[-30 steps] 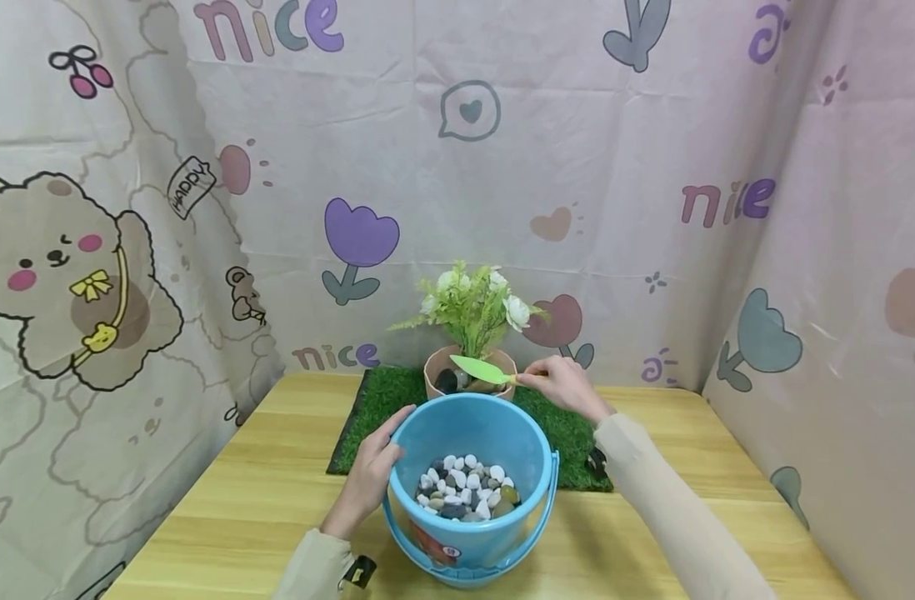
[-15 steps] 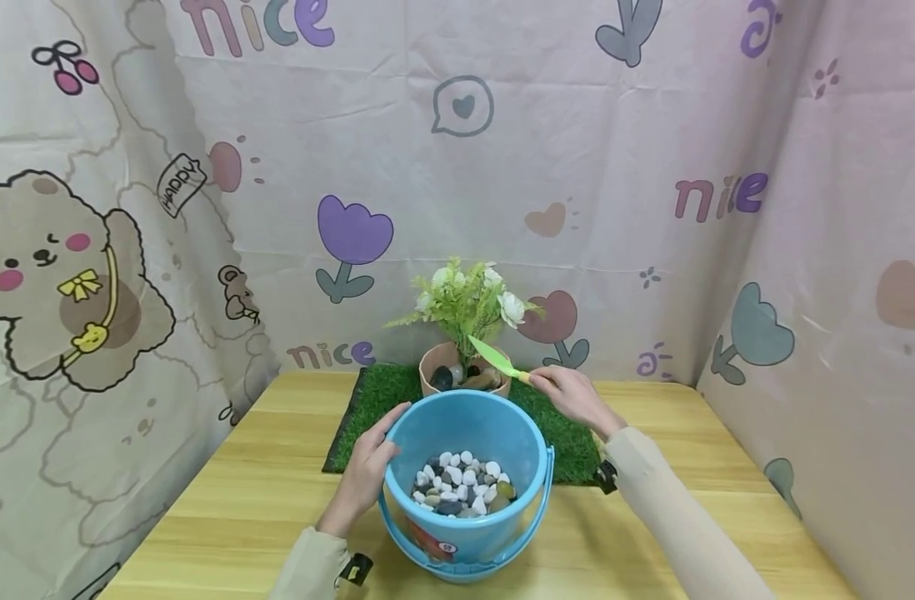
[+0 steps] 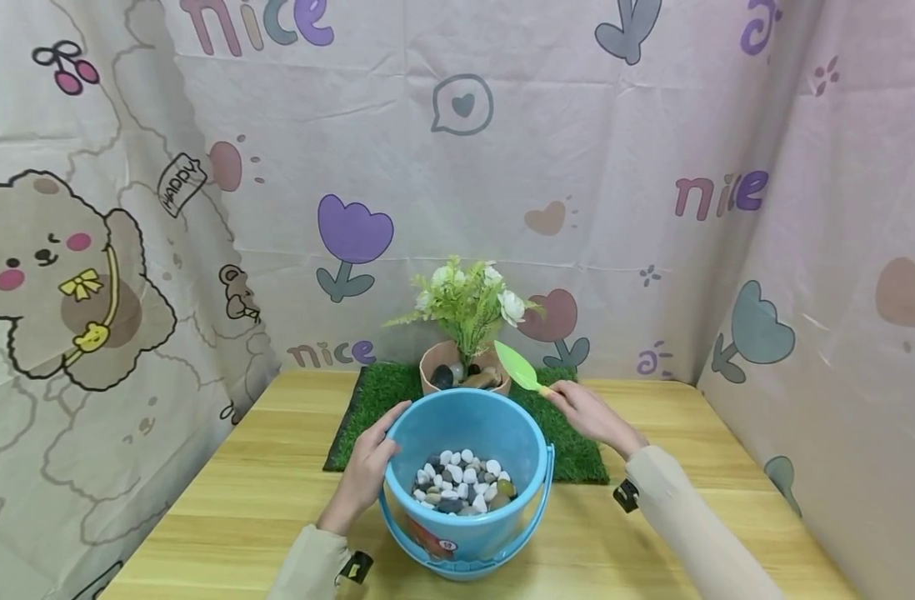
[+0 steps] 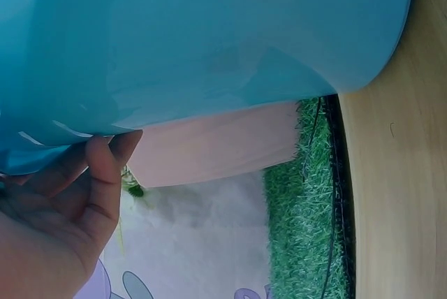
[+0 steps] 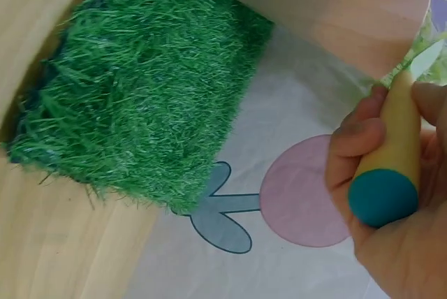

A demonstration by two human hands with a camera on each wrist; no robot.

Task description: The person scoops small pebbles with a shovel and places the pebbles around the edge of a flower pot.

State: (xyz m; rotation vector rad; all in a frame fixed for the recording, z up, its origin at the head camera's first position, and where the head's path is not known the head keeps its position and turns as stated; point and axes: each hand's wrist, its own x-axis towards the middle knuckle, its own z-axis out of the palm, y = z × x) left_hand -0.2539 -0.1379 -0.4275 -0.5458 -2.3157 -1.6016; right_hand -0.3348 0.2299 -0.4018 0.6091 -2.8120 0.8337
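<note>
A light blue bucket [image 3: 467, 537] with several white, grey and dark pebbles [image 3: 465, 483] inside stands upright on the table. My left hand [image 3: 366, 467] holds it at the left of its rim; in the left wrist view the thumb and fingers [image 4: 105, 173] lie against the blue wall. My right hand [image 3: 592, 417] grips a small garden trowel [image 3: 516, 367] by its yellow handle [image 5: 398, 131], which ends in a teal cap. The trowel's green blade points up and left, in front of the flowerpot's right side. No pebble shows on the blade.
Behind the bucket, a pink flowerpot [image 3: 432, 363] with white flowers [image 3: 457, 300] and several stones stands on a green artificial-grass mat [image 3: 577, 446]. The wooden table [image 3: 240, 475] extends to both sides. A printed cloth [image 3: 465, 183] hangs at the back.
My right hand has drawn the trowel rightward, away from the flowerpot, and its blade has tilted more upright. My left hand keeps its place on the bucket. The view has shifted slightly.
</note>
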